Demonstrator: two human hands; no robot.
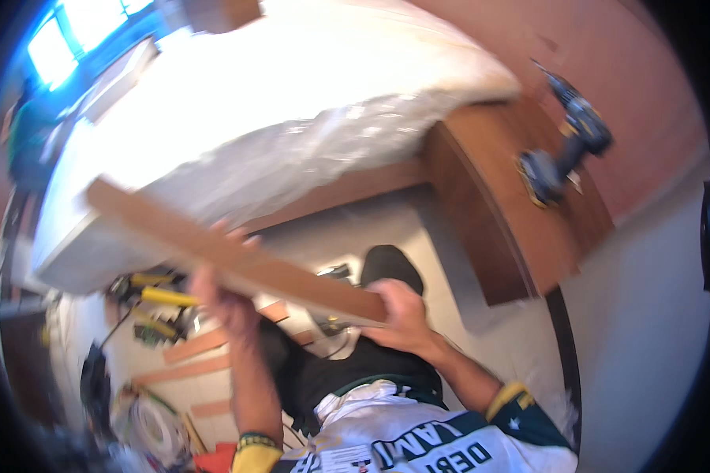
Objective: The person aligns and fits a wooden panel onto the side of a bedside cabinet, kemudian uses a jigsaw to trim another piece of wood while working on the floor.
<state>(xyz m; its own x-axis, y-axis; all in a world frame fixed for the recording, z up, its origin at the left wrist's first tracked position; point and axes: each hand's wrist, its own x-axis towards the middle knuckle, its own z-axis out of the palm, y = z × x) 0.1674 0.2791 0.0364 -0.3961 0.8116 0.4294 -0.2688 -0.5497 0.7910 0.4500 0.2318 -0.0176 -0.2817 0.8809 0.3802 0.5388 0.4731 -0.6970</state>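
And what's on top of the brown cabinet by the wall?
A black and yellow drill is on the cabinet. The spot right under the drill is covered, so I can't see it.

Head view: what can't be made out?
All in the head view:
Wooden board: underside, facing away.
Palm of the left hand: behind the board, and motion-blurred.
Brown box: cut off by the top edge.
Window: outside lost in glare.

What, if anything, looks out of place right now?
Loose brown strips lie scattered on the floor near a yellow-handled tool, which looks untidy underfoot. I see no spill or damage, but blur hides detail.
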